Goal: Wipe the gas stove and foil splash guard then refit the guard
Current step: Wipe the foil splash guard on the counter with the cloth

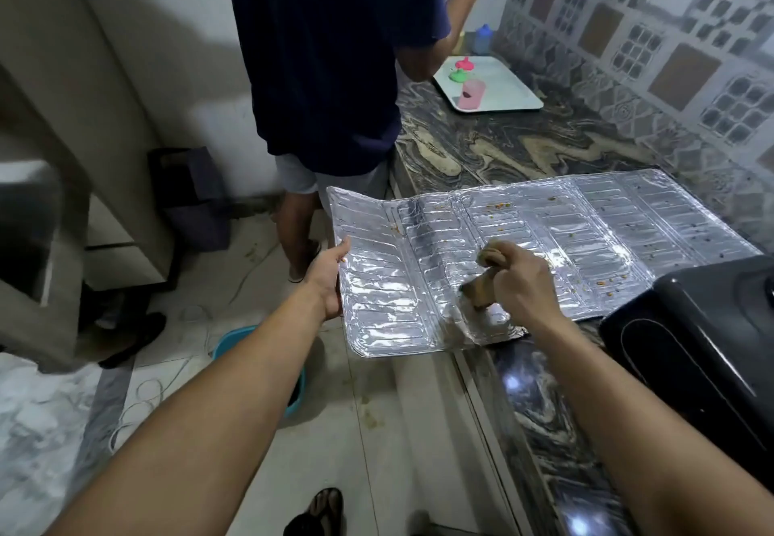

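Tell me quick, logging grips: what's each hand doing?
Left hand: closed on the foil splash guard edge.
Right hand: closed around a brown cloth.

The black gas stove [691, 351] is cut off at the right edge; the cloth [481, 288] shows only partly under the right hand [517, 280].

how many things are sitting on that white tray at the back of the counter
3 visible on the white tray: a red piece at its far left, a green piece just before it, a pink cup at the near edge. The other person's arm may hide more.
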Motion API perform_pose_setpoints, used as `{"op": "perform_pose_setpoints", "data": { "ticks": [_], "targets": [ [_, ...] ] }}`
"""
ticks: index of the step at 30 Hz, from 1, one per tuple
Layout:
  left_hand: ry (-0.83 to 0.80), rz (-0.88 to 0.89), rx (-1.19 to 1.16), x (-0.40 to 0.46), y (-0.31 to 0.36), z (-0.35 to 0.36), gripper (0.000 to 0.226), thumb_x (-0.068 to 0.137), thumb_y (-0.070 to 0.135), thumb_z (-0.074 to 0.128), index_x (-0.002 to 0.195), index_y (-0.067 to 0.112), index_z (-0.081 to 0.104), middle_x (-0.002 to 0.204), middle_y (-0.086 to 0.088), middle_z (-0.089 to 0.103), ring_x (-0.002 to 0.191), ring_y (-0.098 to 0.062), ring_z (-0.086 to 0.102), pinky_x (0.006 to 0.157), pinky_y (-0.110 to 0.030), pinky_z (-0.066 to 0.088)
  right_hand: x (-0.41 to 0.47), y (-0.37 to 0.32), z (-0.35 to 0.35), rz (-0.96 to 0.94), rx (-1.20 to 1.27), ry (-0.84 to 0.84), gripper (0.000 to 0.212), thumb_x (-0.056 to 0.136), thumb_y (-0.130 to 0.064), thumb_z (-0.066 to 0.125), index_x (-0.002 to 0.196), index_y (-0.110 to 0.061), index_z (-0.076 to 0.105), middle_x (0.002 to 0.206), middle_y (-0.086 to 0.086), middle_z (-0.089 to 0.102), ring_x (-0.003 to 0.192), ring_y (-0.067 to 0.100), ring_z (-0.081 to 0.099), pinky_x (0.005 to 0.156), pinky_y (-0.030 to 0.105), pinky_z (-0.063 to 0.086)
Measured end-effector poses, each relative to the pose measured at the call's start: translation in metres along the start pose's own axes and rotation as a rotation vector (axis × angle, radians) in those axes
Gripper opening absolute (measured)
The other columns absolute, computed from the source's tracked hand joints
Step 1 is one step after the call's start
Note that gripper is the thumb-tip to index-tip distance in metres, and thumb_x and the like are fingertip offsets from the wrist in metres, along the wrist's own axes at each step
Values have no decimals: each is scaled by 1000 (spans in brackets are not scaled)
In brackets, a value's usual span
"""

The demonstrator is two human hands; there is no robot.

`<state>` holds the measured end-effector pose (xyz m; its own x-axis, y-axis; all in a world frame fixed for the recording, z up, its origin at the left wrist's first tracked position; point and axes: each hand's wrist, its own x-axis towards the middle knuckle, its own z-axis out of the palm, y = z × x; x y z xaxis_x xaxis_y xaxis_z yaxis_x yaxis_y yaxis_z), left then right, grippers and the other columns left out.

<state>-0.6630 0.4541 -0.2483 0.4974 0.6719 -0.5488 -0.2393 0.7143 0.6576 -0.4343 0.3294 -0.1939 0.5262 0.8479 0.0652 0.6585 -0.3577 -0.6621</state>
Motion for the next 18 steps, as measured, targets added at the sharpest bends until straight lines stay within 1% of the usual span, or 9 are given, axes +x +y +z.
{"op": "perform_pose_setpoints", "data": {
  "ticks": [2, 4, 7, 9, 10, 13, 15, 17, 18],
  "targets": [
    [13, 12, 11, 2, -1, 2, 52, 101, 46, 34, 121, 5, 59, 96, -17, 73, 97, -37, 64, 82, -48, 51, -3, -4, 11, -57, -34, -66, 29, 75, -5, 41, 80, -18, 68, 85, 0, 62, 82, 22, 53, 65, 30, 33],
    [17, -9, 6, 1, -2, 3, 56, 101, 50, 31, 120, 6, 59, 94, -16, 74, 96, -36, 64, 83, -48, 50, -12, -3, 34, -72, -120, -230, 32, 71, -9, 38, 81, -22, 66, 89, 0, 61, 88, 26, 58, 72, 32, 43],
    [-3, -25, -17, 4, -6, 3, 62, 100, 54, 27, 120, 3, 58, 93, -17, 74, 98, -36, 62, 86, -48, 49, -41, -12, 63, -178, -189, -353, 49, 73, -3, 37, 107, -21, 66, 115, 2, 62, 109, 26, 55, 92, 40, 47],
    [-8, -33, -17, 5, -8, 3, 63, 101, 53, 26, 114, 2, 60, 89, -18, 74, 94, -35, 63, 84, -48, 48, -59, -21, 71, -237, -134, -449, 54, 79, 7, 38, 119, -17, 66, 128, 4, 59, 117, 22, 52, 97, 26, 42],
    [-7, -37, -10, 5, -9, 2, 63, 101, 52, 25, 111, 1, 60, 87, -19, 74, 90, -34, 65, 83, -47, 48, -63, -22, 72, -273, -126, -464, 54, 79, 7, 40, 119, -17, 67, 128, 2, 60, 115, 20, 55, 91, 21, 41],
    [-16, -41, -16, 6, -9, -4, 57, 101, 47, 30, 114, 1, 61, 91, -19, 74, 82, -34, 70, 79, -46, 51, -53, -21, 61, -248, -117, -324, 38, 79, -6, 46, 99, -28, 71, 112, -3, 68, 97, 20, 63, 79, 26, 47],
    [-34, -32, -25, 5, -6, -8, 50, 101, 42, 35, 115, 2, 61, 93, -19, 74, 81, -35, 72, 74, -46, 56, -35, -27, 45, -130, 76, -207, 28, 82, -9, 48, 88, -24, 70, 90, -2, 72, 76, 14, 68, 68, 27, 52],
    [-54, -16, -45, 5, -1, -10, 45, 101, 38, 36, 115, 2, 61, 94, -19, 74, 80, -35, 72, 67, -45, 60, -12, -34, 29, -21, 159, -84, 25, 87, -8, 44, 81, -19, 66, 68, -4, 68, 53, 4, 63, 50, 23, 47],
    [-59, -4, -56, 5, 1, -10, 43, 102, 36, 37, 118, 3, 60, 95, -19, 73, 82, -35, 71, 66, -45, 60, 1, -35, 24, -9, 111, -19, 26, 90, -7, 43, 81, -19, 64, 66, -8, 63, 51, 3, 59, 48, 22, 43]
  ]
}}
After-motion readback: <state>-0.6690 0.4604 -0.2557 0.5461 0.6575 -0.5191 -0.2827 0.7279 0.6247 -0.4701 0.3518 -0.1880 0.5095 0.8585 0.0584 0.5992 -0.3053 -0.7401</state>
